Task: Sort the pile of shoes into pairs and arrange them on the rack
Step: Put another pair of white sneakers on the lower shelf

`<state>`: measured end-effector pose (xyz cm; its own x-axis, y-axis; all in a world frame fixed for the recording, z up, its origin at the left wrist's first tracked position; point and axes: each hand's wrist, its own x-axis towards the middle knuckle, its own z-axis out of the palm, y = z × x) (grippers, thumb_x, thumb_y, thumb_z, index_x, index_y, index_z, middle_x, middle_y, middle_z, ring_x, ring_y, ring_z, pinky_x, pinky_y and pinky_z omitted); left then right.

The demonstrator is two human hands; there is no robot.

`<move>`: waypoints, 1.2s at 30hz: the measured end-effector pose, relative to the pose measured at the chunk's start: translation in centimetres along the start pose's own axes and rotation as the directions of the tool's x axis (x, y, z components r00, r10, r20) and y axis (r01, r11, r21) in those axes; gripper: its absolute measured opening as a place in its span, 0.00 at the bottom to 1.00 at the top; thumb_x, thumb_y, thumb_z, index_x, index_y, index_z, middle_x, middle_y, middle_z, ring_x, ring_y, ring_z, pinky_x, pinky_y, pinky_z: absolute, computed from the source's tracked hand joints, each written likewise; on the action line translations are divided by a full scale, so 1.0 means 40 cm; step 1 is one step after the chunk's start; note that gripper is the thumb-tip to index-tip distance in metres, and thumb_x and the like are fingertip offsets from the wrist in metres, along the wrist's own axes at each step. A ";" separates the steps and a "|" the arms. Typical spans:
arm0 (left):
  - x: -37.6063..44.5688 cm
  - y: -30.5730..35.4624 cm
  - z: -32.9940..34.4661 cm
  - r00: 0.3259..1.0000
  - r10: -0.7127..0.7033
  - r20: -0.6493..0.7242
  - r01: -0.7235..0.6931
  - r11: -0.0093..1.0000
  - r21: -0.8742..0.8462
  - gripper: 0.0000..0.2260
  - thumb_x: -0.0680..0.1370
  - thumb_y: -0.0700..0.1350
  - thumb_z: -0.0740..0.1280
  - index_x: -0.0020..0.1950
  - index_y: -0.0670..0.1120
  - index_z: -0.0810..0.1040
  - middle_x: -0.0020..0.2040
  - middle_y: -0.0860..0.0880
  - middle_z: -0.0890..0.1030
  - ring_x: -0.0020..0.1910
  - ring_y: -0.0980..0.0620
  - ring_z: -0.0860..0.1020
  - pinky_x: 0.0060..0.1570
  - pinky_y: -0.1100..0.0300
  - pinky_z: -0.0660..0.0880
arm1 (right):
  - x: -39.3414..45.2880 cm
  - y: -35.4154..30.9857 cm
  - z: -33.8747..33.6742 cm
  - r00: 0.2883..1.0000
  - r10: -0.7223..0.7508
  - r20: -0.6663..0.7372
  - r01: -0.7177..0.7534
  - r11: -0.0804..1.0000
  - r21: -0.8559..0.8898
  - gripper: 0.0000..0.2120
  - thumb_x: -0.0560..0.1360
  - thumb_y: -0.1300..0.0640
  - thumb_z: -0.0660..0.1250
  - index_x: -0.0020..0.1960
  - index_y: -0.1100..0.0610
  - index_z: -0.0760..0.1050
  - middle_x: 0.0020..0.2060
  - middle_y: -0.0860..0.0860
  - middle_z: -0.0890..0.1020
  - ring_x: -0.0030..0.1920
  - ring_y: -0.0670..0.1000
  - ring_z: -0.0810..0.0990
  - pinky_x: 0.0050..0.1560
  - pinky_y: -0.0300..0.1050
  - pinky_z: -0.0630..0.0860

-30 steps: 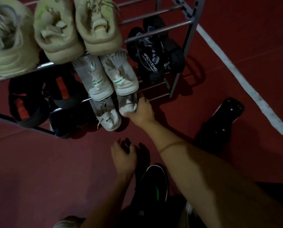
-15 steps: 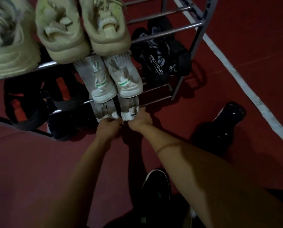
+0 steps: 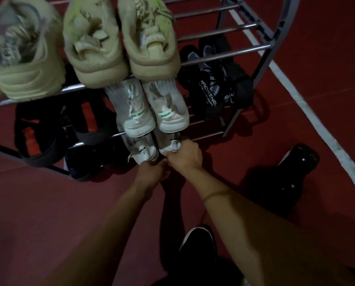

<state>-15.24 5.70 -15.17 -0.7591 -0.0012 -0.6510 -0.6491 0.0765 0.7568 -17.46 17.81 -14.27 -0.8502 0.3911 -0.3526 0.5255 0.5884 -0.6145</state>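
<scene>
Red floor; both hands' fingers grip white sneakers [image 3: 159, 146], half-hidden under rack [image 3: 224, 53].

Partly legible "FORENE" on black shoe [image 3: 210, 93].

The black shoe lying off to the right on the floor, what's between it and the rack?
In the head view, only bare red floor separates the black shoe from the rack.
</scene>
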 end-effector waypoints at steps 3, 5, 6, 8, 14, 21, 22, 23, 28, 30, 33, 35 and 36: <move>-0.006 -0.027 0.021 1.000 0.028 0.012 -0.028 0.998 0.062 0.06 0.81 0.39 0.68 0.45 0.42 0.82 0.36 0.46 0.81 0.40 0.47 0.78 0.41 0.57 0.74 | 0.017 -0.003 0.011 0.998 0.015 0.057 -0.012 0.999 -0.047 0.22 0.68 0.47 0.77 0.57 0.57 0.80 0.54 0.54 0.84 0.56 0.57 0.83 0.53 0.47 0.80; -0.013 -0.042 0.004 0.998 0.049 -0.027 -0.046 0.995 0.087 0.09 0.81 0.39 0.68 0.41 0.43 0.83 0.35 0.48 0.83 0.41 0.47 0.80 0.45 0.54 0.76 | 0.023 0.004 0.021 0.997 -0.004 0.077 0.010 0.997 -0.080 0.21 0.69 0.48 0.76 0.58 0.56 0.79 0.55 0.54 0.84 0.56 0.57 0.83 0.55 0.47 0.79; -0.017 -0.039 -0.007 0.997 0.057 -0.057 -0.053 0.996 0.071 0.10 0.80 0.40 0.68 0.39 0.45 0.83 0.36 0.47 0.84 0.42 0.46 0.81 0.48 0.50 0.77 | 0.020 0.007 0.025 0.996 -0.015 0.088 0.023 0.996 -0.089 0.21 0.70 0.48 0.75 0.59 0.55 0.78 0.55 0.55 0.84 0.57 0.58 0.83 0.55 0.48 0.79; -0.008 -0.042 -0.029 0.988 0.093 -0.124 -0.080 0.991 0.110 0.10 0.76 0.48 0.69 0.36 0.47 0.83 0.38 0.45 0.85 0.43 0.47 0.82 0.50 0.45 0.80 | 0.011 0.020 0.032 0.992 -0.043 0.121 0.053 0.996 -0.079 0.24 0.72 0.51 0.73 0.65 0.55 0.74 0.58 0.57 0.82 0.60 0.59 0.81 0.57 0.49 0.78; -0.019 -0.074 -0.016 0.999 0.027 -0.023 -0.022 0.983 0.180 0.10 0.74 0.48 0.71 0.50 0.43 0.83 0.42 0.44 0.85 0.40 0.47 0.81 0.40 0.53 0.76 | -0.024 0.038 0.043 0.988 -0.058 0.144 0.065 0.997 -0.046 0.39 0.70 0.45 0.74 0.75 0.53 0.60 0.67 0.59 0.72 0.67 0.62 0.74 0.64 0.52 0.73; -0.006 -0.060 -0.068 0.996 -0.008 -0.088 -0.015 0.965 -0.262 0.08 0.83 0.45 0.67 0.58 0.43 0.82 0.42 0.46 0.84 0.41 0.52 0.84 0.50 0.57 0.82 | -0.014 0.021 0.035 0.981 -0.031 0.191 0.022 0.999 0.047 0.43 0.70 0.43 0.74 0.76 0.57 0.57 0.66 0.57 0.77 0.66 0.60 0.77 0.62 0.51 0.76; -0.003 -0.058 -0.072 0.994 0.030 -0.100 -0.056 0.962 -0.267 0.13 0.84 0.48 0.66 0.60 0.40 0.82 0.44 0.44 0.86 0.44 0.50 0.86 0.54 0.54 0.82 | -0.012 0.018 0.036 0.978 -0.026 0.207 0.021 0.999 0.029 0.48 0.69 0.41 0.75 0.79 0.57 0.53 0.67 0.56 0.77 0.67 0.59 0.76 0.63 0.51 0.76; -0.002 -0.054 -0.067 0.994 0.052 -0.096 -0.077 0.958 -0.275 0.16 0.83 0.50 0.67 0.61 0.38 0.82 0.47 0.42 0.87 0.46 0.49 0.86 0.55 0.53 0.82 | -0.008 0.017 0.037 0.977 -0.022 0.213 0.024 1.000 -0.008 0.50 0.69 0.39 0.75 0.79 0.56 0.53 0.67 0.56 0.77 0.67 0.59 0.77 0.63 0.52 0.76; 0.031 -0.066 -0.056 0.975 0.071 -0.212 -0.114 0.973 -0.199 0.14 0.82 0.48 0.70 0.43 0.39 0.80 0.34 0.48 0.83 0.33 0.55 0.83 0.35 0.65 0.79 | 0.009 0.029 0.037 0.994 -0.053 0.100 0.058 0.998 -0.040 0.28 0.74 0.46 0.72 0.67 0.58 0.69 0.60 0.57 0.81 0.61 0.60 0.80 0.55 0.49 0.76; 0.043 -0.065 -0.049 0.970 0.050 -0.237 -0.099 0.974 -0.202 0.14 0.80 0.47 0.72 0.39 0.40 0.78 0.35 0.46 0.82 0.34 0.53 0.83 0.36 0.62 0.79 | -0.006 0.039 0.047 0.995 -0.072 0.070 0.072 0.997 -0.006 0.27 0.76 0.48 0.70 0.69 0.59 0.68 0.58 0.58 0.82 0.60 0.61 0.80 0.54 0.49 0.76; 0.051 -0.056 -0.047 0.958 0.073 -0.277 -0.134 0.969 -0.209 0.12 0.76 0.47 0.76 0.43 0.40 0.78 0.39 0.42 0.80 0.38 0.47 0.79 0.42 0.55 0.78 | -0.014 0.061 0.068 0.994 -0.110 0.018 0.110 0.994 0.018 0.30 0.78 0.48 0.68 0.74 0.59 0.64 0.57 0.60 0.83 0.59 0.63 0.81 0.52 0.50 0.76; 0.061 -0.043 -0.044 0.948 0.083 -0.308 -0.140 0.976 -0.165 0.11 0.76 0.45 0.75 0.40 0.42 0.76 0.35 0.43 0.78 0.36 0.48 0.76 0.39 0.56 0.74 | 0.002 0.061 0.073 0.992 -0.125 0.001 0.125 0.991 0.035 0.29 0.78 0.49 0.68 0.75 0.57 0.64 0.56 0.60 0.83 0.58 0.63 0.81 0.52 0.50 0.77; 0.073 -0.039 -0.048 0.940 0.066 -0.336 -0.132 0.975 -0.177 0.12 0.77 0.43 0.74 0.39 0.43 0.74 0.33 0.45 0.77 0.34 0.49 0.76 0.36 0.58 0.73 | 0.013 0.053 0.075 0.991 -0.133 0.005 0.133 0.990 0.040 0.28 0.78 0.49 0.68 0.73 0.56 0.66 0.55 0.59 0.84 0.57 0.63 0.81 0.52 0.50 0.77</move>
<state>-16.54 3.65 -18.14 -0.7727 -0.3307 -0.5419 -0.5417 -0.1016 0.8344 -16.90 17.12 -17.88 -0.9126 0.3056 -0.2716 0.4065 0.6063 -0.6835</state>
